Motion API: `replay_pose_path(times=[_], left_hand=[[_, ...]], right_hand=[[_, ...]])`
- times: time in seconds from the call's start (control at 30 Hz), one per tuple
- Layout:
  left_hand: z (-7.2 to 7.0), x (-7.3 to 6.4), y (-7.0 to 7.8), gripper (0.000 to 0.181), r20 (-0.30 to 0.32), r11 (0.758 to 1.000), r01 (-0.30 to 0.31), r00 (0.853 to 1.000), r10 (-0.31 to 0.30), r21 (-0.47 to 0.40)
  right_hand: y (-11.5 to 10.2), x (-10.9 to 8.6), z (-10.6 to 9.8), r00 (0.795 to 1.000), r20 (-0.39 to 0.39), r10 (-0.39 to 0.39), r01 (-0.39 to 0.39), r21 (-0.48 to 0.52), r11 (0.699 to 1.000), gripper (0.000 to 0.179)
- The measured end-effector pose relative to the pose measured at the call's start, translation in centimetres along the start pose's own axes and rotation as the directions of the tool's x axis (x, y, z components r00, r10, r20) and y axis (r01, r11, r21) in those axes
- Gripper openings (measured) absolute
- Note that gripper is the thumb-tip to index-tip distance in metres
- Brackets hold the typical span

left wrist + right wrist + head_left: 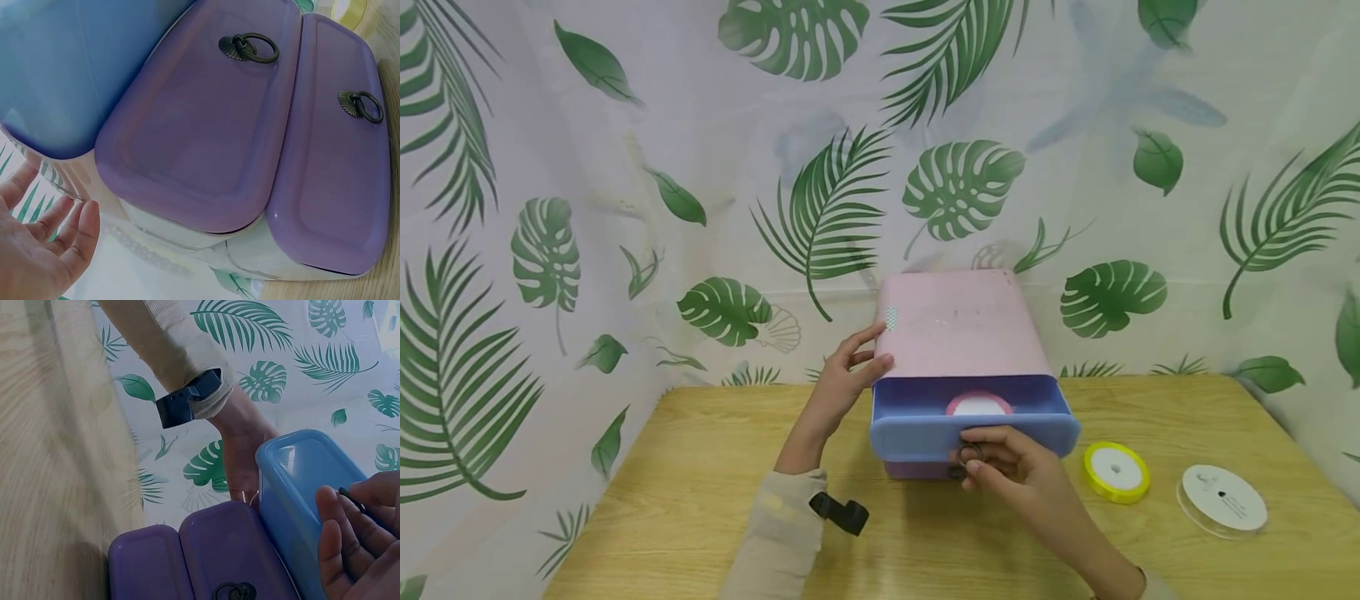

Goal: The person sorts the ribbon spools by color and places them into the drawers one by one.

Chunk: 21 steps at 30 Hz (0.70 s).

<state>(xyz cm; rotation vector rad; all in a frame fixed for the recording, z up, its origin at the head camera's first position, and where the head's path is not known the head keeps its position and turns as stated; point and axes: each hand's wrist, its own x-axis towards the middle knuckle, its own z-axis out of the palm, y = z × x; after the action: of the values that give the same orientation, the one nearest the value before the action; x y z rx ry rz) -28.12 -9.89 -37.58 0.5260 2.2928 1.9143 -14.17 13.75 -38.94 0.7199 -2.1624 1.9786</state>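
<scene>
A small chest with a pink top [962, 325] has its upper blue drawer [906, 437] pulled out toward me. Inside that drawer lies a spool with a pink rim and a white face [979, 406], partly hidden by the drawer front. My right hand [1026, 475] pinches the dark ring pull [970, 452] on the drawer front between thumb and fingers. The left hand [838, 387] rests its fingertips and thumb against the chest's left side, near the top edge. Below, two purple drawers [194, 131] are closed, each with a dark ring pull [262, 49].
Right of the chest, a yellow-rimmed spool [1116, 472] lies flat on the wooden table [700, 492]. Farther right is a white spool [1222, 500]. A leaf-patterned cloth [820, 217] hangs behind the chest. A black strap device [842, 511] is on the left wrist.
</scene>
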Motion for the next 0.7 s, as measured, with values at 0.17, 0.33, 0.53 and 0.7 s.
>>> replay_pose_path(times=[0.17,0.33,0.53,0.7], left_hand=[[0.0,0.1,0.0,0.056,-0.002,1.0,-0.003,1.0,0.003,0.005],[0.0,0.0,0.3,0.054,0.003,1.0,-0.003,1.0,0.003,-0.002],[0.0,0.0,0.3,0.053,0.006,1.0,-0.009,1.0,0.009,0.013],[-0.1,0.1,0.1,0.053,0.014,1.0,-0.011,1.0,0.011,0.016]], right_hand=[[0.0,1.1,-0.2,1.0,0.0,0.024,-0.024,-0.009,1.0,0.03],[0.1,2.0,-0.3,0.999,-0.002,0.033,-0.033,-0.029,0.999,0.03],[0.8,2.8,-0.8,0.999,-0.009,0.047,-0.048,-0.05,0.998,0.03],[1.2,3.4,-1.2,0.997,-0.02,0.072,-0.074,-0.103,0.992,0.029]])
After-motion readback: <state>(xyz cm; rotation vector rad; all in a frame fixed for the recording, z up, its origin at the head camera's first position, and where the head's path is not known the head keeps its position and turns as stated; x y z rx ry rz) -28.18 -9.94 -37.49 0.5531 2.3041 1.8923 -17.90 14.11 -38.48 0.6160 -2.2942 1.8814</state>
